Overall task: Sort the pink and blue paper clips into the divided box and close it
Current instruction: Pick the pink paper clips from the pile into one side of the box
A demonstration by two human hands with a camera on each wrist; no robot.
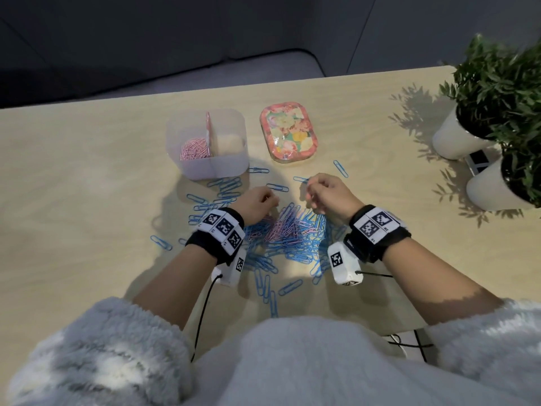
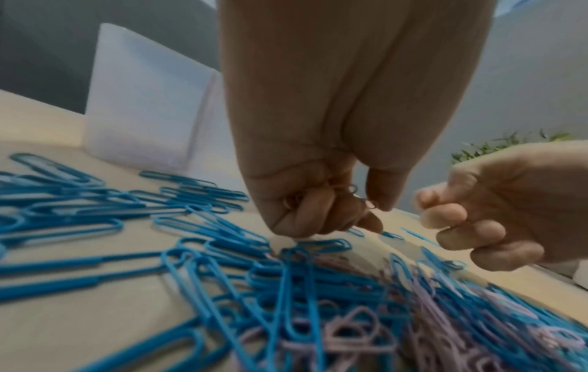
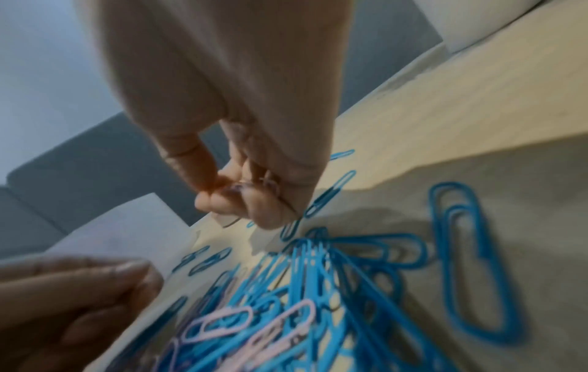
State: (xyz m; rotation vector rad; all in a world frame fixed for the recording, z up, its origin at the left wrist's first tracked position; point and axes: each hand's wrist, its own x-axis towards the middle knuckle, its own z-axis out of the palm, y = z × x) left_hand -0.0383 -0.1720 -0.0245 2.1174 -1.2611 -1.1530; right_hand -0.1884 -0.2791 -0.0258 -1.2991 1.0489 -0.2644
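The left hand point(image 1: 257, 202) is held low over the far left edge of a heap of paper clips, its fingers curled into the palm; in the left wrist view, small pink wire paper clips point(image 2: 353, 195) are seen gripped inside the curled fingers point(image 2: 313, 214). The right hand point(image 1: 329, 194) is raised slightly above the far right edge of the heap, fingers likewise curled, and a few pink clips are seen pinched between its thumb and fingers point(image 3: 254, 201) in the right wrist view.

Beneath and between the hands, a dense heap of large blue paper clips point(image 1: 295, 244) mixed with smaller pink ones point(image 1: 275, 230) is spread on the light wooden table point(image 1: 87, 177). Loose blue clips are scattered around the heap, some toward the near edge and some toward the far side.

Beyond the left hand, a translucent white plastic box with a central divider point(image 1: 187, 133) stands open. Its left compartment is seen to hold a pile of pink clips point(image 1: 194, 149); no clips can be made out in the right compartment. Just to the right of the box, a rounded rectangular lid with a pink floral print point(image 1: 288, 131) lies flat on the table, apart from the box.

At the far right, two green leafy plants in white pots point(image 1: 452, 137) are placed.
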